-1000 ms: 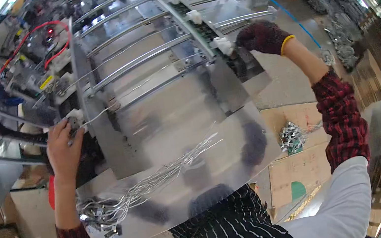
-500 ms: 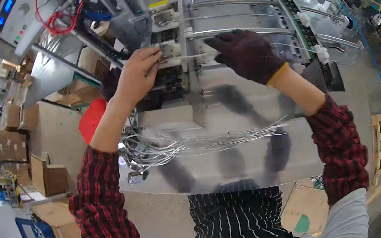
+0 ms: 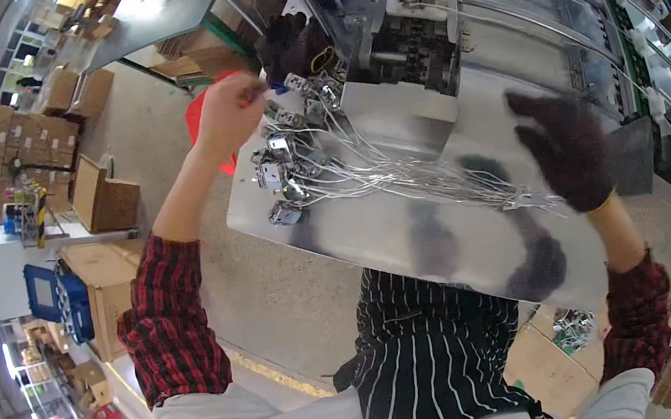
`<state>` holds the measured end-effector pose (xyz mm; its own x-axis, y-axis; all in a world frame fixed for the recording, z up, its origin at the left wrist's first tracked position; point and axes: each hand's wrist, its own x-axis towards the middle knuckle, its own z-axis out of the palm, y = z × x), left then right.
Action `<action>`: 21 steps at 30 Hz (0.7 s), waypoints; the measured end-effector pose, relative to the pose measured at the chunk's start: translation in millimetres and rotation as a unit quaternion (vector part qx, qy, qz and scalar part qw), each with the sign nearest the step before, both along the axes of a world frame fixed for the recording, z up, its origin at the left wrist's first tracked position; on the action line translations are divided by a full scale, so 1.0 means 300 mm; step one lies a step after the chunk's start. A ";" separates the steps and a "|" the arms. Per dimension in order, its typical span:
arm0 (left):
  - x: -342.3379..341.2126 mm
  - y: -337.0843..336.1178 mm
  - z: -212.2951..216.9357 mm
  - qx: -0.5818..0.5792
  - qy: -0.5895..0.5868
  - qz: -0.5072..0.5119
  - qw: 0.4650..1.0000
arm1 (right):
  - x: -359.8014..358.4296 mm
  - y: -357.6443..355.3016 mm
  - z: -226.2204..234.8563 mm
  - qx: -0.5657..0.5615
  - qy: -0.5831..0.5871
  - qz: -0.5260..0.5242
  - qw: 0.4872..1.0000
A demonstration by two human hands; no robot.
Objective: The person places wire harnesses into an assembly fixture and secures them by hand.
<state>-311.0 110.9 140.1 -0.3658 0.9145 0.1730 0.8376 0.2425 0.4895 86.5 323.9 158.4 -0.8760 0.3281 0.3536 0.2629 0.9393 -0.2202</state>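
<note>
A bundle of thin white wires [image 3: 400, 175] lies across the metal tabletop [image 3: 374, 234], with several small metal fittings [image 3: 270, 174] clustered at its left end. My bare left hand [image 3: 229, 117] hovers beside these fittings, its fingers curled in; whether anything is between them I cannot make out. Past that hand, a dark glove with a yellow cuff [image 3: 288, 46] lies near the machine frame. My right hand [image 3: 564, 143], in a dark maroon knit glove, is over the right side of the tabletop near the wires' loose ends. Its fingers and thumb are apart, holding nothing.
A machine [image 3: 407, 53] with metal clamps stands at the tabletop's far edge, with long rails [image 3: 538, 19] running right. A red plastic piece [image 3: 204, 129] shows behind my left wrist. Cardboard boxes [image 3: 30, 139] and a blue case [image 3: 60, 297] are at the left.
Both hands have left the machine, where they were at a white wire. The left is now by the metal fittings, the right nearer the wires' loose ends. My view has swung left.
</note>
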 end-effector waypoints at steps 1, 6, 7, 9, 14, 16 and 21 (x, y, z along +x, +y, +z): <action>-0.049 -0.039 -0.032 -0.077 -0.040 0.039 0.995 | -0.008 -0.044 -0.046 -0.016 0.016 0.045 0.999; -0.121 -0.024 -0.215 -0.093 0.005 -0.121 0.988 | -0.177 -0.222 -0.207 -0.073 0.030 0.142 0.987; -0.099 0.000 -0.201 -0.163 -0.073 -0.069 0.981 | -0.218 -0.251 -0.205 -0.105 0.046 0.148 0.982; -0.150 -0.001 -0.225 -0.139 0.001 -0.130 0.982 | -0.298 -0.309 -0.221 -0.133 0.071 0.159 0.976; -0.243 0.060 -0.222 0.000 0.254 -0.154 0.955 | -0.450 -0.357 -0.297 -0.025 0.099 0.083 0.991; -0.328 0.004 -0.278 -0.051 0.299 -0.157 0.940 | -0.503 -0.397 -0.304 -0.005 0.107 0.097 0.989; -0.183 0.066 -0.055 -0.252 0.444 -0.085 0.856 | -0.518 -0.402 -0.270 -0.064 0.040 0.005 0.997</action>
